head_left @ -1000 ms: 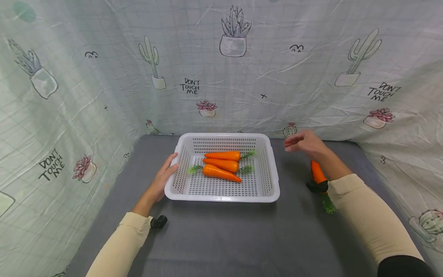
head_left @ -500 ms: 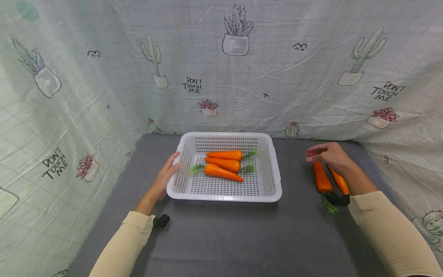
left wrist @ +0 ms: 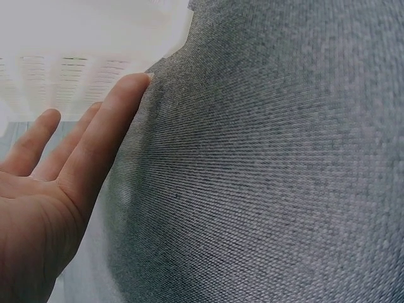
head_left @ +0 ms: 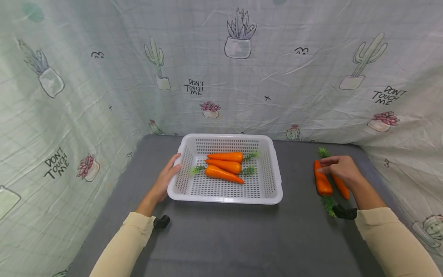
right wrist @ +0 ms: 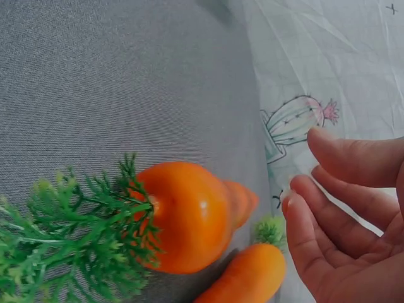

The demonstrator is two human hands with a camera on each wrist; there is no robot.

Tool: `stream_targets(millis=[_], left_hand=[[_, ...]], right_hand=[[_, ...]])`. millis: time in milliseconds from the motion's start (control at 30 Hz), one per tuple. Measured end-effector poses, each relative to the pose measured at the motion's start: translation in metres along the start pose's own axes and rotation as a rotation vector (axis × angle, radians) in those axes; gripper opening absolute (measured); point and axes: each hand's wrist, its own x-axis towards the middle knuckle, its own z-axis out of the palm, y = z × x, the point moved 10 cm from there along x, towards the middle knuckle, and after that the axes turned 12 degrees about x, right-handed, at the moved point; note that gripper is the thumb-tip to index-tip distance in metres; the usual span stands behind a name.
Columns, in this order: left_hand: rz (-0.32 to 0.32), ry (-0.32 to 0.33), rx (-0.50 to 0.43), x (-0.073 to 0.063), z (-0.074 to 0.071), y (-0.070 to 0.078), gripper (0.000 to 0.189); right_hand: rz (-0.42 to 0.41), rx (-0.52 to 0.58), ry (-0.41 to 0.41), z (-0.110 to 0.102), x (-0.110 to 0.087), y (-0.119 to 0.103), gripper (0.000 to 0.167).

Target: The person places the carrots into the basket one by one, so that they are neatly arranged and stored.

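A white perforated plastic basket [head_left: 225,200] stands on the grey cloth, with three orange carrots [head_left: 224,174] lying crosswise in it. My left hand [head_left: 162,182] touches the basket's left side; the left wrist view shows its fingers [left wrist: 104,126] extended along the wall. At the right, two more carrots lie side by side, the nearer-left carrot [head_left: 322,184] with its green top toward me and the other carrot [head_left: 340,187] with its top pointing away. Over them hovers my right hand [head_left: 342,169], fingers loosely bent, fingertips overlapping the left carrot's narrow end. In the right wrist view nothing sits between the fingers.
The grey cloth surface [head_left: 221,238] extends around the basket. A hanging pale fabric [head_left: 124,96] printed with potted cacti rises behind and on both sides, close behind the basket and the right-hand carrots.
My right hand has moved right from beside the basket, then lowered toward the two loose carrots. The left hand stays at the basket's side. The head view has shifted slightly.
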Motion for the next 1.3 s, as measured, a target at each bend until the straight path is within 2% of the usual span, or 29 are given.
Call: stream_targets(millis=[200, 467, 700, 800, 1033, 1300], left_hand=[[0.004, -0.002, -0.025, -0.002, 0.001, -0.001, 0.059], [0.009, -0.003, -0.027, -0.003, 0.001, 0.000, 0.060], [0.004, 0.008, -0.023, -0.004, 0.001, 0.001, 0.060], [0.005, 0.011, -0.016, -0.004, 0.001, 0.002, 0.060], [-0.002, 0.010, -0.013, -0.002, 0.001, 0.002, 0.059], [-0.009, 0.003, -0.003, 0.001, 0.000, 0.000, 0.059]], right_hand=[[0.019, -0.021, 0.019, 0.001, -0.005, 0.008, 0.060], [0.025, -0.194, 0.137, 0.001, -0.004, 0.019, 0.062], [0.071, -0.282, 0.169, 0.005, -0.004, 0.030, 0.071], [0.089, -0.281, 0.172, 0.006, -0.005, 0.031, 0.067], [0.134, -0.200, 0.159, 0.008, -0.003, 0.034, 0.055], [0.132, -0.175, 0.129, 0.012, -0.001, 0.027, 0.055]])
